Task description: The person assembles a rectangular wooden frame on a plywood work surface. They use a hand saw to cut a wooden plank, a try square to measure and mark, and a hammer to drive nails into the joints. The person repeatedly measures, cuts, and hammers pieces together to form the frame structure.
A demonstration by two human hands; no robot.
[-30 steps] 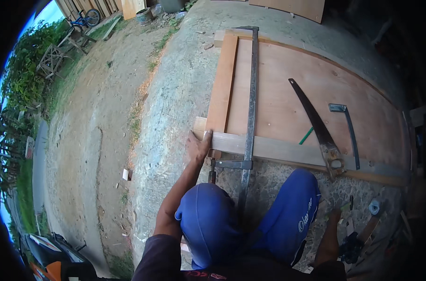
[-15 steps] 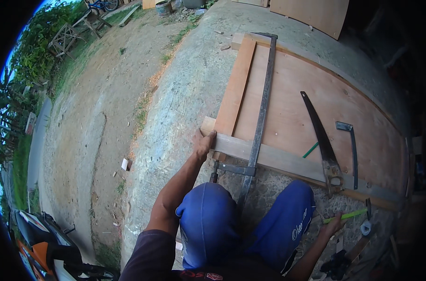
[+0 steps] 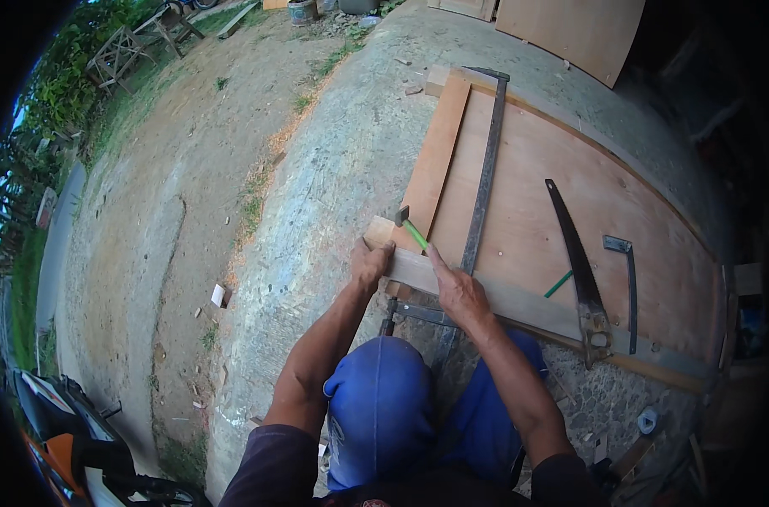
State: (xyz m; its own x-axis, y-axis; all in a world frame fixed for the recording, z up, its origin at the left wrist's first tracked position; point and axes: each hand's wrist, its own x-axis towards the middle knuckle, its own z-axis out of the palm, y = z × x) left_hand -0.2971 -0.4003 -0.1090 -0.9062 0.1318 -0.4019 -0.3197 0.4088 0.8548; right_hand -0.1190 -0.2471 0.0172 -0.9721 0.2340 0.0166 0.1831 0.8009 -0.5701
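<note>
A wooden panel frame with a plywood face [image 3: 562, 177] lies flat on the concrete before me. My left hand [image 3: 371, 262] grips its near left corner, fingers bent against the wood end [image 3: 381, 230]; whether they also pinch something small is hidden. My right hand [image 3: 462, 294] is closed round the green handle of a hammer [image 3: 415, 234], its head over the reddish-brown board [image 3: 439, 160] by that corner. A long bar clamp [image 3: 488, 160] spans the frame just right of the hammer, its screw end near my knees.
On the panel lie a handsaw [image 3: 575, 253], a metal try square [image 3: 629, 287] and a green pencil-like stick [image 3: 559, 284]. A tape measure [image 3: 647, 421] sits on the ground at right. Plywood sheets [image 3: 562, 34] stand at the far side. A motorcycle [image 3: 72, 439] is at lower left.
My right hand has brought the hammer from the ground at lower right over to the frame's near left corner. My left hand stays at that corner. The view has shifted slightly.
</note>
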